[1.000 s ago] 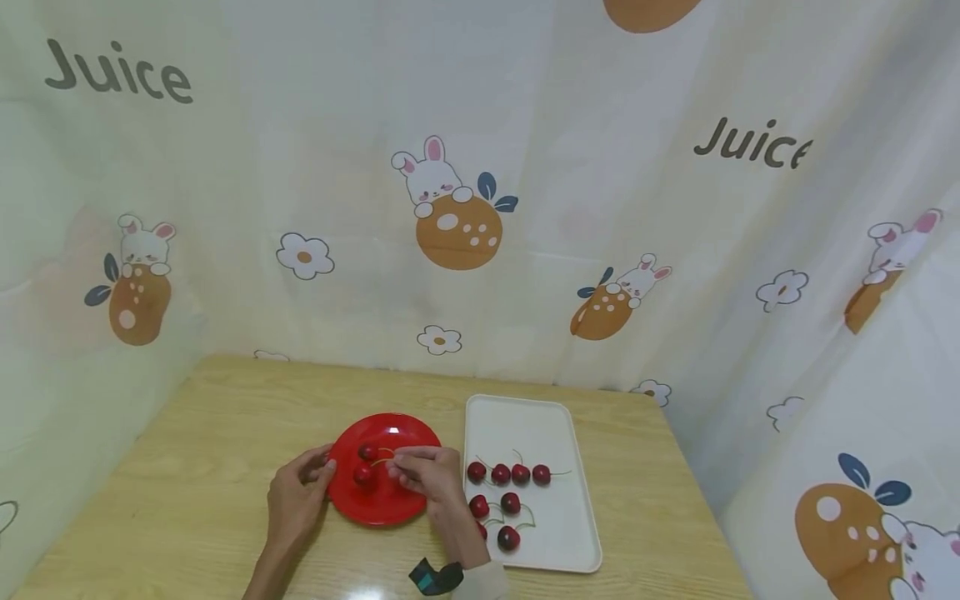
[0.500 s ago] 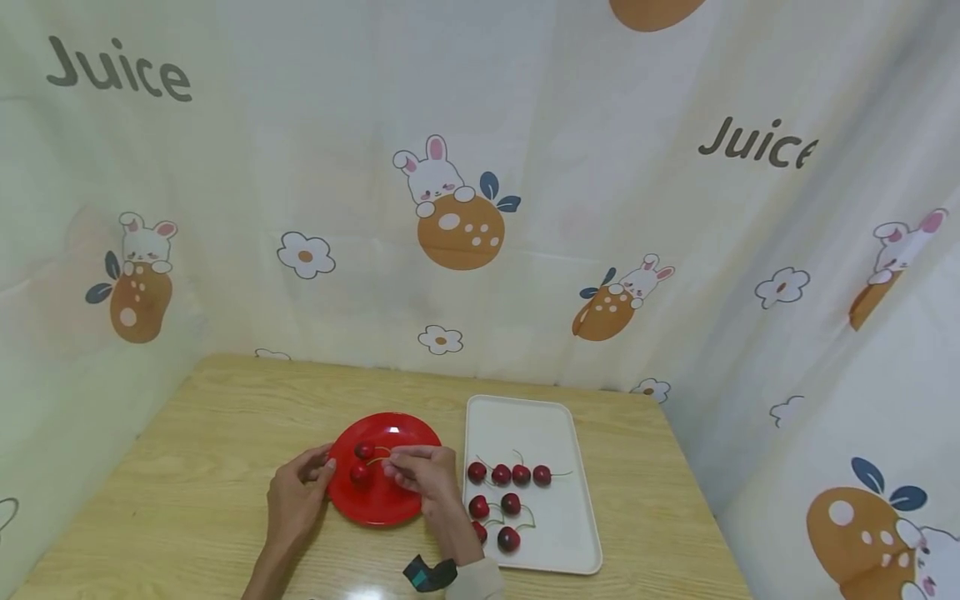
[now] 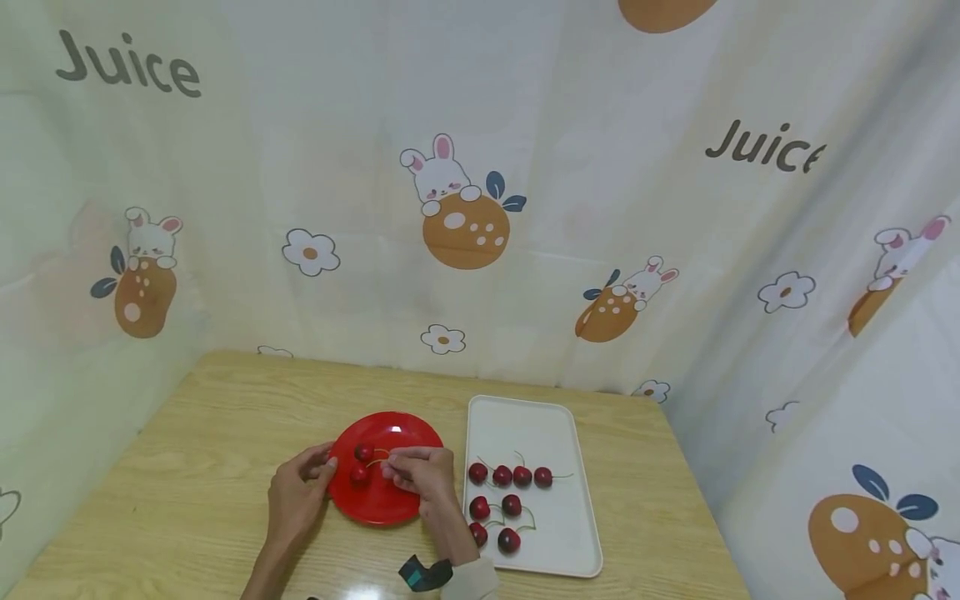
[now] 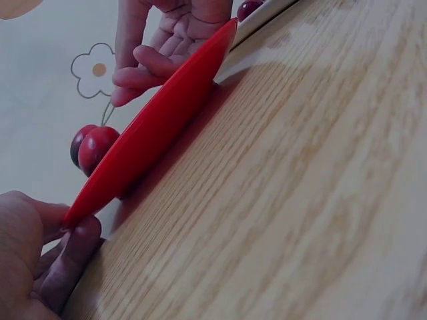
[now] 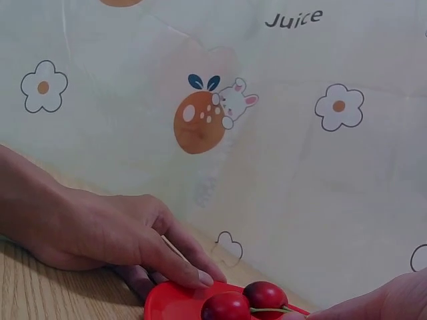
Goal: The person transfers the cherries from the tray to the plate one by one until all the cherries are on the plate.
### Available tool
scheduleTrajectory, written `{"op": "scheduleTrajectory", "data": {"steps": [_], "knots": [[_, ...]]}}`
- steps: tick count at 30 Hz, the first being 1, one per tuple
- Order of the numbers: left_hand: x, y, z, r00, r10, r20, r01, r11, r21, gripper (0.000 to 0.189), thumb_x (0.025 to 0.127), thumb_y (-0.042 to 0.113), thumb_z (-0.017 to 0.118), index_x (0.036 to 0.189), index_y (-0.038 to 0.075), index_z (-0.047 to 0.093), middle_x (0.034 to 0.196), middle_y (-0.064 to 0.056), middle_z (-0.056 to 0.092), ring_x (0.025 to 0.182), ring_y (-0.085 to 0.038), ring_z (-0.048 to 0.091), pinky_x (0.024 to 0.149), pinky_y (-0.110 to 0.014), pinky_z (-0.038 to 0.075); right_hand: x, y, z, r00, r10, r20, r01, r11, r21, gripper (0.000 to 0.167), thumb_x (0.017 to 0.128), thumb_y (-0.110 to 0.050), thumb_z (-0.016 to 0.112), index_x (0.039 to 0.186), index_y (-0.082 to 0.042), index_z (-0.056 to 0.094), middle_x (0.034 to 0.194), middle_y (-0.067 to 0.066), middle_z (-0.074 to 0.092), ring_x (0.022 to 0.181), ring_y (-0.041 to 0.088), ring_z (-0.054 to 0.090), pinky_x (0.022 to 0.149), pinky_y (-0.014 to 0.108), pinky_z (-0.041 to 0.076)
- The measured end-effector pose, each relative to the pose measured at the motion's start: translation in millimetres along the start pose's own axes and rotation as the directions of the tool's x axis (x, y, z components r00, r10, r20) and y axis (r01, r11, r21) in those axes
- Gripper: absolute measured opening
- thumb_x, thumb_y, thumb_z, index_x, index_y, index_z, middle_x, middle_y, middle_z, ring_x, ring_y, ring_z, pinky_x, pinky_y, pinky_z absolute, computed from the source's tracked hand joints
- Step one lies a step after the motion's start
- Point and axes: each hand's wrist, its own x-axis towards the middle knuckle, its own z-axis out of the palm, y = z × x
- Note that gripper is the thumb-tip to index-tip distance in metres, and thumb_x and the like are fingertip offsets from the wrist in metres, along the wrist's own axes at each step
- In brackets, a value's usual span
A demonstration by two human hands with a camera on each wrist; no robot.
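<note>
A round red plate (image 3: 405, 431) lies on the wooden table, its left rim pinched between the thumb and fingers of my left hand (image 3: 297, 493). In the left wrist view the thumb is above the rim and the fingers below. Two dark red cherries, a rear one (image 3: 363, 452) and a front one (image 3: 359, 474), are on the left half of the plate. My right hand (image 3: 429, 475) is over the plate's right side and pinches the ends of their green stems. Both cherries (image 5: 227, 306) sit side by side just inside the rim in the right wrist view.
Right of the plate stands a cream rectangular tray (image 3: 517, 425). Several stemmed cherries (image 3: 522, 476) lie on it in rows. A patterned curtain (image 3: 360, 167) hangs behind the table (image 3: 255, 400) and along both sides.
My right hand has shifted slightly left, and the two cherries have moved a little left on the plate with it. My left hand stays on the rim. The head view has shifted slightly.
</note>
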Motion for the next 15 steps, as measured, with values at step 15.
{"op": "scheduleTrajectory", "data": {"steps": [15], "knots": [[-0.3, -0.8, 1.3, 1.000, 0.001, -0.001, -0.001, 1.000, -0.013, 0.032, 0.105, 0.017, 0.073, 0.137, 0.008, 0.076, 0.120, -0.014, 0.081, 0.085, 0.000, 0.072, 0.081, -0.017, 0.052, 0.3, 5.5, 9.7, 0.999, -0.042, -0.027, 0.041, 0.999, -0.023, 0.016, 0.095, -0.008, 0.083, 0.106, 0.004, 0.083, 0.090, 0.016, 0.084, 0.069, 0.012, 0.078, 0.068, 0.024, 0.063]]}}
